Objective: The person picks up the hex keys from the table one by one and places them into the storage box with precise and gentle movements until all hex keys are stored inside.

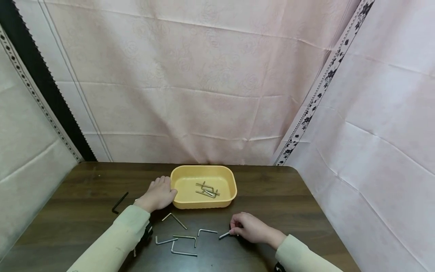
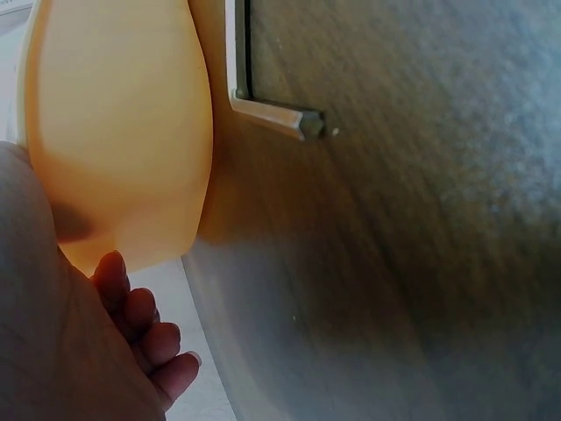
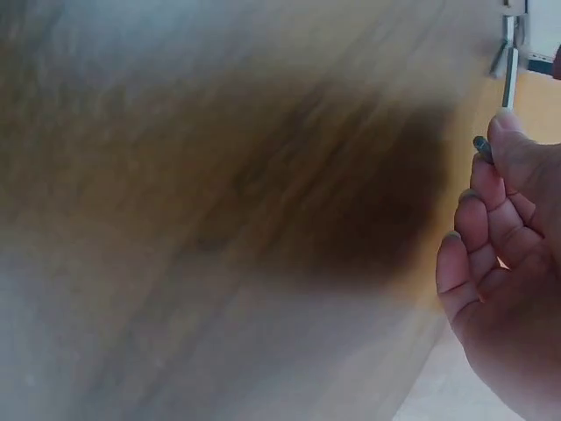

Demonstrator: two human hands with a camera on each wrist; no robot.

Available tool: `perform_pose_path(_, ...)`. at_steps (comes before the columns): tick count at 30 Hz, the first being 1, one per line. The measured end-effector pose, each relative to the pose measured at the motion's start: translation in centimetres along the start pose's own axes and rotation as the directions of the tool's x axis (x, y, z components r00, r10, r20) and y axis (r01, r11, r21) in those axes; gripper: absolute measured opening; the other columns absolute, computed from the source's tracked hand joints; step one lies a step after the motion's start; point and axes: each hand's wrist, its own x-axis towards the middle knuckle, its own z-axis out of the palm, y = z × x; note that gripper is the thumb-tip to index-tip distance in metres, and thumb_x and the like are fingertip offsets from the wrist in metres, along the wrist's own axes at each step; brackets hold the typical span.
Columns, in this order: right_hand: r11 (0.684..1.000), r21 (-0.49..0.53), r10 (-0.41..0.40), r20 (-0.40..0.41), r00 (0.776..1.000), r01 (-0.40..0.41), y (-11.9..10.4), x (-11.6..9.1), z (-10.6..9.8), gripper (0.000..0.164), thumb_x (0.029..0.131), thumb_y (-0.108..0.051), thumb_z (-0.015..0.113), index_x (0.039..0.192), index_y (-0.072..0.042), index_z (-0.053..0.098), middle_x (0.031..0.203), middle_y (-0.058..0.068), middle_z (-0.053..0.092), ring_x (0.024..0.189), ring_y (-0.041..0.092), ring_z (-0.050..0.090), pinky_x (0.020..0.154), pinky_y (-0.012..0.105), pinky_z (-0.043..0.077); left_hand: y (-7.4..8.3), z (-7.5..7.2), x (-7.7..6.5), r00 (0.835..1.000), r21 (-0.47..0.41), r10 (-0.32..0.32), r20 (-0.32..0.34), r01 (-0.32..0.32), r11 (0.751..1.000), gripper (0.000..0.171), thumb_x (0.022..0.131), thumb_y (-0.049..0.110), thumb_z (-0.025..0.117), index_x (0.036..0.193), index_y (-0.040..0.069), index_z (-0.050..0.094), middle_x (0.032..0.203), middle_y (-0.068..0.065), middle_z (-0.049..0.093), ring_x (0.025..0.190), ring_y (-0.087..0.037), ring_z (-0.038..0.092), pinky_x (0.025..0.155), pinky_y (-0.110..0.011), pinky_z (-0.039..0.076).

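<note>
A yellow plastic basket (image 1: pixel 204 204) stands at the back of the table with several brass-coloured hex keys (image 1: pixel 208 190) inside. My left hand (image 1: pixel 159 194) holds its left side, thumb over the rim; in the left wrist view the palm lies along the basket wall (image 2: pixel 131 114) and the fingers bend past its end. To the right and nearer me, my right hand (image 1: pixel 249 227) pinches a silver hex key (image 1: pixel 224 235) between thumb and forefinger. From the right wrist view, the short end of this hex key (image 3: pixel 482 147) pokes out beside the thumb.
Several L-shaped hex keys, silver and brass, lie in front of the basket, among them a silver hex key (image 1: pixel 183 253) and a brass hex key (image 1: pixel 175 220). A black hex key (image 1: pixel 119 203) lies left of my left forearm. Light curtains (image 1: pixel 204 94) hang behind the wooden table (image 1: pixel 278 204).
</note>
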Motion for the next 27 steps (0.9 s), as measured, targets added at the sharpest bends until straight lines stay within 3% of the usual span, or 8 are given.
perform_pose_path(13, 0.995, 0.09, 0.06, -0.152, 0.987, -0.047, -2.7, 1.8, -4.4, 0.013, 0.092, -0.025, 0.066, 0.082, -0.02, 0.059, 0.073, -0.01, 0.056, 0.065, 0.006, 0.052, 0.059, 0.025, 0.045, 0.0, -0.1, -0.1, 1.0, -0.013, -0.015, 0.016, 0.015, 1.0, 0.041, 0.094, 0.033, 0.046, 0.117, -0.001, 0.047, 0.097, -0.008, 0.043, 0.092, -0.027, 0.038, 0.083, -0.045, 0.031)
perform_pose_path(20, 0.992, 0.096, 0.103, -0.266, 0.959, -0.08, -3.2, 4.1, -5.4, 0.012, 0.092, -0.024, 0.067, 0.084, -0.02, 0.059, 0.074, -0.01, 0.056, 0.065, 0.007, 0.051, 0.06, 0.026, 0.046, 0.2, 0.0, -0.3, 1.0, -0.01, -0.01, 0.015, 0.01, 1.0, 0.039, 0.094, 0.031, 0.047, 0.117, -0.001, 0.047, 0.095, -0.007, 0.043, 0.089, -0.026, 0.038, 0.08, -0.044, 0.031)
perform_pose_path(27, 0.988, 0.079, 0.153, -0.276, 0.949, -0.136, -3.8, 7.2, -5.9, 0.013, 0.094, -0.024, 0.065, 0.086, -0.017, 0.058, 0.076, -0.006, 0.056, 0.067, 0.009, 0.05, 0.061, 0.028, 0.045, 0.2, 0.3, -0.4, 1.0, -0.012, 0.003, -0.005, -0.003, 1.0, 0.04, 0.094, 0.031, 0.047, 0.116, -0.002, 0.047, 0.095, -0.008, 0.042, 0.089, -0.027, 0.038, 0.079, -0.044, 0.03)
